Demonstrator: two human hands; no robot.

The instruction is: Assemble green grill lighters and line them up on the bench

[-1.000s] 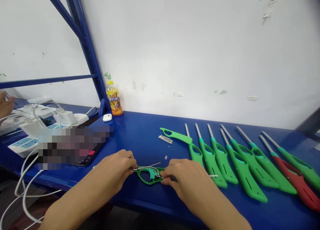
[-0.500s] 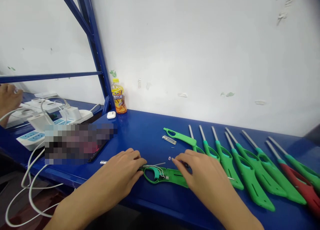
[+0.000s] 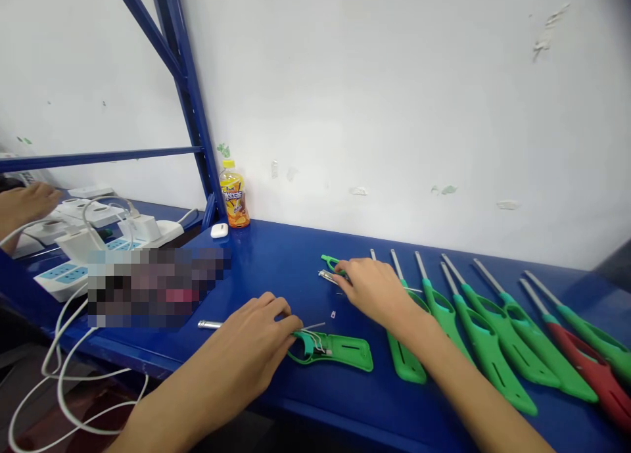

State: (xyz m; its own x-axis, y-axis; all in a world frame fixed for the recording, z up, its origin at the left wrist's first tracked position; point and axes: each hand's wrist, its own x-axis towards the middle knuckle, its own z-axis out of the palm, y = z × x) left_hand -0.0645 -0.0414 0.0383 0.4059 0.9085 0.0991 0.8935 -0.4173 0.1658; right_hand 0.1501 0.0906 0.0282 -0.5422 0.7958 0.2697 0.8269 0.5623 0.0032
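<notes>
My left hand is closed around the neck end of an opened green gas lighter shell. A teal trigger and thin white wires lie in the shell, and its metal tube sticks out left of my wrist. My right hand is over the loose green cover half, its fingertips at a small clear-and-metal part. A thin metal shaft pokes out from under this hand; the rest of that tool is hidden. A tiny pale piece lies between my hands.
Several green long-necked gas lighters and a red one lie in a row on the right of the blue table. A drink bottle, a white earphone case and power strips with cables are at left. Another person's hand shows far left.
My right hand has moved up and away from the lighter shell to the clear-and-metal part and cover half. My left hand stays on the shell, slightly further right.
</notes>
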